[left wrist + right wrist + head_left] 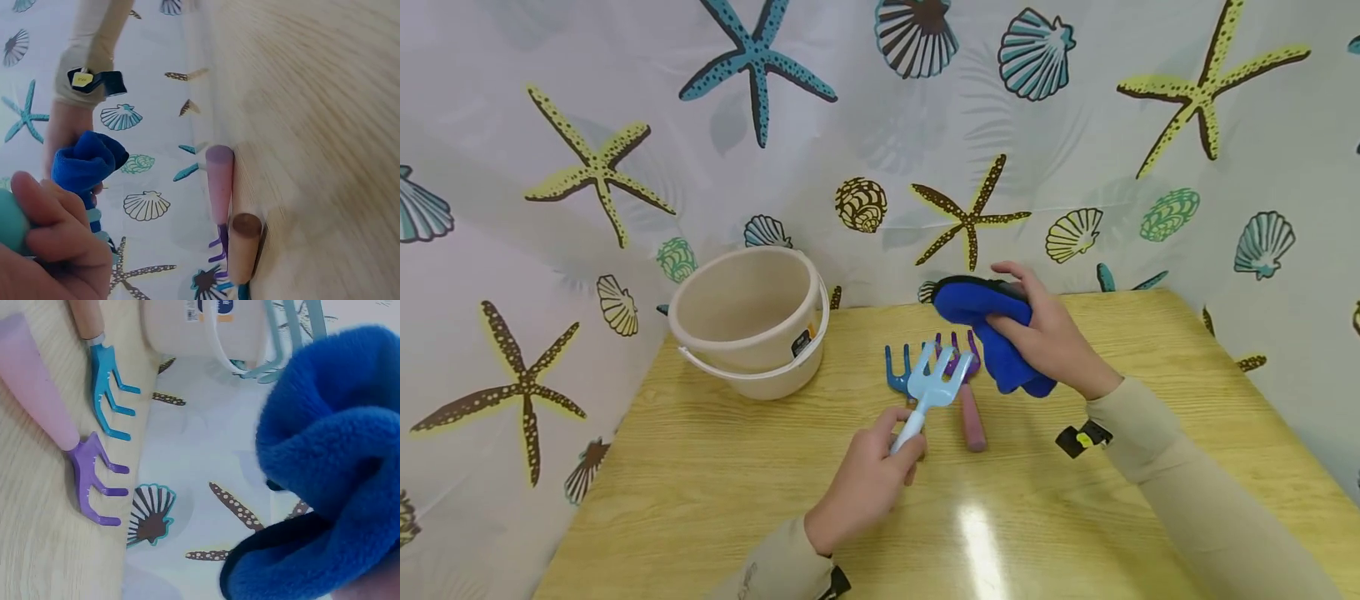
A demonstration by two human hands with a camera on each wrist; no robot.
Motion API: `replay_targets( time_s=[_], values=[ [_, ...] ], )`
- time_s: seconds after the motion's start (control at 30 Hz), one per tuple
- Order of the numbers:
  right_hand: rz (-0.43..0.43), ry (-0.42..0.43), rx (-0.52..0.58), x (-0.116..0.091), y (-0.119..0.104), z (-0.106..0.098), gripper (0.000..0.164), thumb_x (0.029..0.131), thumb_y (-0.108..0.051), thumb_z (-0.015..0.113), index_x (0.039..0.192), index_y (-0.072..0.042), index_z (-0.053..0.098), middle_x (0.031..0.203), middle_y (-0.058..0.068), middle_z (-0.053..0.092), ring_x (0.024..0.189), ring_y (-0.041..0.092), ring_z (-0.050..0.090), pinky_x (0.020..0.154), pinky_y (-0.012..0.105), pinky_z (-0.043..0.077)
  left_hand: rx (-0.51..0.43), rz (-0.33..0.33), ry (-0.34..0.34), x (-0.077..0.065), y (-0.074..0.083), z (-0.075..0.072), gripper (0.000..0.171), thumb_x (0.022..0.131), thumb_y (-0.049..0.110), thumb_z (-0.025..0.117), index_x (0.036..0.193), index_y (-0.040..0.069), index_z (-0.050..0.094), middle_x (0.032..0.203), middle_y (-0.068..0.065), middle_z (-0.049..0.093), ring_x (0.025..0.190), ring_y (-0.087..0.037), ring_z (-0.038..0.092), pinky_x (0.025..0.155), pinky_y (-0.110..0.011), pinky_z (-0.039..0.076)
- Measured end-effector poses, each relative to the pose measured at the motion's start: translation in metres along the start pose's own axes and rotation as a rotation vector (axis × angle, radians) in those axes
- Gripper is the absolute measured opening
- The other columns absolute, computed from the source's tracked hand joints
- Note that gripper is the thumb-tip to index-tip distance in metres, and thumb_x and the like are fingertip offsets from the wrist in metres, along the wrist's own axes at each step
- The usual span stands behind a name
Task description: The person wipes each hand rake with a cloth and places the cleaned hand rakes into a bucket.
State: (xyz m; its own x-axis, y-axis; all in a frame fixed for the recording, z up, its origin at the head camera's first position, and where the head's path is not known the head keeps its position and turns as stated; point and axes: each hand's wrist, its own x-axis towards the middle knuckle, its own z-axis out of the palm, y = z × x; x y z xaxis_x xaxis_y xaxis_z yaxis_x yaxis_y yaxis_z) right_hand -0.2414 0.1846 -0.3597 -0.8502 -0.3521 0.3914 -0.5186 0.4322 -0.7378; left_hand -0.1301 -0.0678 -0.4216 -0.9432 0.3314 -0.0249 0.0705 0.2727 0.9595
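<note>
My left hand (868, 475) grips the handle of a light blue hand fork (931, 387), its tines pointing up and away above the table. A bunched blue cloth (992, 333) with a dark edge is held in my right hand (1060, 337), just right of the fork's tines. In the right wrist view the cloth (331, 450) fills the right side and hides most of the fingers. On the table below lie a purple hand rake (87, 481) with a pink handle (972, 421) and a blue hand rake (103, 390) with a wooden handle (245, 247).
A cream bucket (745, 367) with its white handle lowered stands at the back left of the wooden table (715, 500). Behind the table hangs a white curtain (820, 125) printed with starfish and shells. Each wrist wears a dark strap (1084, 438).
</note>
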Motion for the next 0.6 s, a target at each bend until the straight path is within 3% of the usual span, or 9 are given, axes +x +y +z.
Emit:
replay_targets(
  time_s=[0.17, 0.3, 0.47, 0.6],
  values=[
    [-0.08, 0.177, 0.014, -0.015, -0.03, 0.004, 0.052, 0.089, 0.001, 0.061, 0.136, -0.005, 0.039, 0.111, 0.019, 0.059, 0.086, 0.021, 0.059, 0.069, 0.041, 0.051, -0.319, -0.061, -0.034, 0.004, 0.001, -0.003, 0.022, 0.099, 0.019, 0.048, 0.111, 0.004, 0.06, 0.068, -0.01, 0.055, 0.034, -0.018, 0.045, 0.032, -0.024, 0.043],
    [-0.241, 0.231, -0.063, -0.023, -0.018, 0.025, 0.05, 0.085, 0.001, 0.065, 0.131, -0.001, 0.044, 0.112, 0.017, 0.059, 0.089, 0.02, 0.058, 0.069, 0.045, 0.053, -0.435, -0.112, -0.048, 0.006, 0.002, -0.002, 0.028, 0.1, 0.017, 0.043, 0.108, -0.004, 0.06, 0.063, -0.007, 0.053, 0.035, -0.018, 0.046, 0.032, -0.024, 0.044],
    [-0.41, 0.207, -0.204, -0.031, -0.003, 0.052, 0.055, 0.081, -0.003, 0.067, 0.131, -0.001, 0.044, 0.122, 0.014, 0.053, 0.102, 0.022, 0.054, 0.079, 0.049, 0.052, -0.518, -0.14, -0.12, 0.009, 0.002, 0.001, 0.031, 0.099, 0.02, 0.045, 0.11, -0.006, 0.058, 0.059, -0.002, 0.05, 0.036, -0.013, 0.042, 0.031, -0.021, 0.04],
    [-0.464, 0.138, -0.334, -0.033, -0.006, 0.064, 0.055, 0.081, -0.005, 0.068, 0.131, -0.002, 0.045, 0.123, 0.014, 0.053, 0.109, 0.021, 0.052, 0.085, 0.047, 0.052, -0.582, -0.098, -0.217, 0.01, 0.003, 0.002, 0.029, 0.097, 0.017, 0.053, 0.111, -0.008, 0.055, 0.061, -0.001, 0.049, 0.036, -0.012, 0.042, 0.032, -0.02, 0.039]
  ],
)
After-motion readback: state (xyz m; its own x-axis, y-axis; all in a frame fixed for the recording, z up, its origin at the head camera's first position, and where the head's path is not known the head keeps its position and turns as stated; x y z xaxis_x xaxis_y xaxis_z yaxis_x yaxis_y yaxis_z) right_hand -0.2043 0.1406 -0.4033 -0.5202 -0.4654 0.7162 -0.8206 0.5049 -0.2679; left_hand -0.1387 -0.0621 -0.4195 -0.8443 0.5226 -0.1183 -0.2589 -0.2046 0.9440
